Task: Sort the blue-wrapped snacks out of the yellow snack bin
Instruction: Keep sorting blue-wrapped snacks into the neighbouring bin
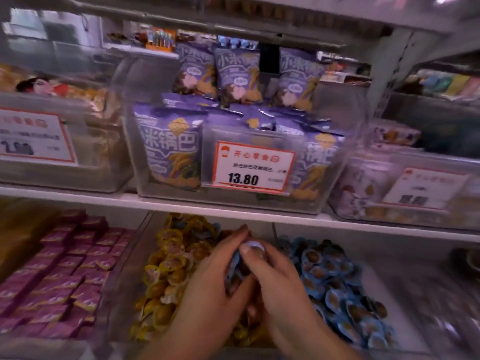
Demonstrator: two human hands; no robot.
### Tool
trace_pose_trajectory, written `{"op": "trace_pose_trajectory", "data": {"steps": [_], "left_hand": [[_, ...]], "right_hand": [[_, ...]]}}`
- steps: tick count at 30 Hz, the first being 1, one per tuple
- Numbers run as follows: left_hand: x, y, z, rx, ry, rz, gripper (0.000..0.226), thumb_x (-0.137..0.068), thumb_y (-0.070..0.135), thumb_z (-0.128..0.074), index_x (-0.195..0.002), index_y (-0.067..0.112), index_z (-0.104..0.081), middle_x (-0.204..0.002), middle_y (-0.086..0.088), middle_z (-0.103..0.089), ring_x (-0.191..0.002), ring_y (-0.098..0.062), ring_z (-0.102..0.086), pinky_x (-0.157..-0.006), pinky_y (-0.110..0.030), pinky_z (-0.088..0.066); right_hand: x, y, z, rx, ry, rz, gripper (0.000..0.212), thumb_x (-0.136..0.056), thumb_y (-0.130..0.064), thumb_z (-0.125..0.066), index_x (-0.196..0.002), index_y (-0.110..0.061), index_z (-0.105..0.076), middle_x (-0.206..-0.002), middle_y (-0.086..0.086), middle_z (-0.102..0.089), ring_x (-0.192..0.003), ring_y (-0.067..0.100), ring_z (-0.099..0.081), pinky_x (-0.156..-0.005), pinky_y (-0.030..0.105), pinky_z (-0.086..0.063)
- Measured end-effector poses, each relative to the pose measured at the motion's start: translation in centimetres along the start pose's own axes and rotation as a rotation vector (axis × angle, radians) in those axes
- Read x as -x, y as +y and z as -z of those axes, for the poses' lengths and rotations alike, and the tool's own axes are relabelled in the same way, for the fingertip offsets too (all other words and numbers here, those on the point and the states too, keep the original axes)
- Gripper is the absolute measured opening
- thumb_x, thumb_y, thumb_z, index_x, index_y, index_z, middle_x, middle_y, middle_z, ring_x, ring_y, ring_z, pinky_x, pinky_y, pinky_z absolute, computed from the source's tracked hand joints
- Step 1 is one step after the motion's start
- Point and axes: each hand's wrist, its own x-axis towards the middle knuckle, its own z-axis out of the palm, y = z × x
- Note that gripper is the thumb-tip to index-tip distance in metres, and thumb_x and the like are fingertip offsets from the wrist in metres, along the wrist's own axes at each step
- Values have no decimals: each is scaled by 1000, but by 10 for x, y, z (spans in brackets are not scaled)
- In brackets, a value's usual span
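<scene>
A shop: I face white shelves [233, 203] of clear snack bins [337, 188], a price tag [250, 166] reading 13.80 at frame centre.

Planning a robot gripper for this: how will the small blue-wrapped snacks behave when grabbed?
The small blue-wrapped snacks look light, since several fit between both hands. Glossy film wrappers probably crinkle and slip. Loosely heaped, they likely shift when pushed.

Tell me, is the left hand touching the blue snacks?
Touching. The head view shows the left hand with its fingers curled around a bunch of blue snacks, pressed between both hands.
</scene>
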Motion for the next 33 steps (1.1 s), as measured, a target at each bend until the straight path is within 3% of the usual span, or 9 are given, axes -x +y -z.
{"op": "trace_pose_trajectory", "data": {"steps": [4, 9, 11, 13, 15, 19, 24, 29, 33], "left_hand": [[3, 10, -16, 111, -140, -3, 60, -90, 40, -63, -141, 53, -34, -135, 40, -47, -120, 15, -50, -90, -1, -39], [-7, 17, -20, 16, -311, -12, 56, -97, 6, -56, -147, 24, -38, -148, 15, -45, -131, 6, -46, -105, -17, -39], [-16, 8, -7, -80, -364, -49, 49, -98, 21, -58, -144, 25, -44, -143, 17, -49, -133, 3, -44, -108, -16, -35], [-22, -3, 7, -93, -399, 29, 39, -94, 39, -55, -134, 37, -53, -126, 27, -59, -120, 4, -54, -94, -11, -45], [-19, -13, 10, -254, -425, 35, 31, -94, 51, -55, -122, 39, -61, -112, 25, -62, -108, 5, -58, -87, -15, -49], [-12, -18, -9, -616, -633, -96, 58, -79, 79, -43, -116, 40, -65, -106, 22, -56, -101, -5, -55, -91, -33, -46], [-22, -22, -3, -435, -456, -45, 23, -74, 55, -73, -79, 36, -61, -86, 18, -60, -85, 0, -57, -77, -34, -48], [-23, 1, -6, 192, -5, 237, 21, -69, 41, -79, -77, 26, -68, -78, -1, -73, -71, -11, -69, -60, -21, -54], [-18, 18, -23, 479, 42, 332, 24, -67, 42, -77, -77, 21, -71, -79, -8, -74, -74, -16, -71, -63, -20, -54]], "right_hand": [[0, -3, 30, 43, -7, 18, 28, -74, -43, -72, -99, -31, -73, -91, 5, -76, -80, 21, -71, -49, 24, -47], [-1, -4, 53, 27, -69, 99, 12, -79, -25, -69, -87, -17, -71, -81, 10, -69, -78, 26, -68, -55, 30, -49], [-3, -3, 63, 268, 26, 291, 5, -85, -20, -69, -84, -15, -67, -70, -1, -65, -66, 13, -64, -56, 25, -49], [-7, -7, 75, 433, 107, 404, 2, -90, -18, -67, -90, -19, -66, -66, 0, -66, -57, 7, -60, -54, 20, -46], [-11, -9, 85, 443, 90, 346, 5, -92, -19, -65, -96, -21, -65, -62, 6, -66, -48, 7, -57, -47, 20, -44], [-17, -2, 92, 482, 14, 209, 12, -93, -22, -65, -105, -21, -65, -49, -3, -62, -43, 8, -58, -44, 20, -44], [-18, -1, 91, 496, 43, 247, 11, -91, -29, -67, -101, -23, -66, -50, -3, -59, -47, 14, -59, -49, 29, -47], [-4, -7, 89, 538, -69, 356, 18, -90, -38, -68, -108, -37, -68, -85, -20, -69, -78, -4, -65, -62, 13, -47], [7, -4, 73, 582, -171, 510, 29, -89, -41, -67, -118, -40, -63, -109, -23, -66, -103, -3, -63, -80, 15, -52]]}}
